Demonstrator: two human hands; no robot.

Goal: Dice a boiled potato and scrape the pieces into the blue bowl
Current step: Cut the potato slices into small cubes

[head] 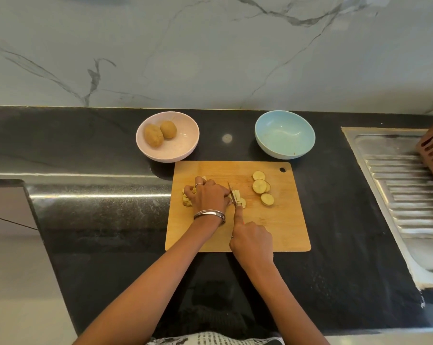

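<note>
The job looks roughly half done. On the cutting board (272, 225), the left hand (208, 195) presses down over a cluster of potato pieces (187, 199) near the board's left side, fingers curled on them. The right hand (251, 239) is closed around a knife (233, 195), forefinger along its spine, blade down in potato strips (238, 196) at the board's middle. Four round slices (261, 188) lie uncut toward the board's right side. The blue bowl (285, 134), just beyond the board's far right corner, holds no potato, so the scraping remains. A pink bowl (167, 138) beyond the far left corner holds two whole potatoes (159, 133).
</note>
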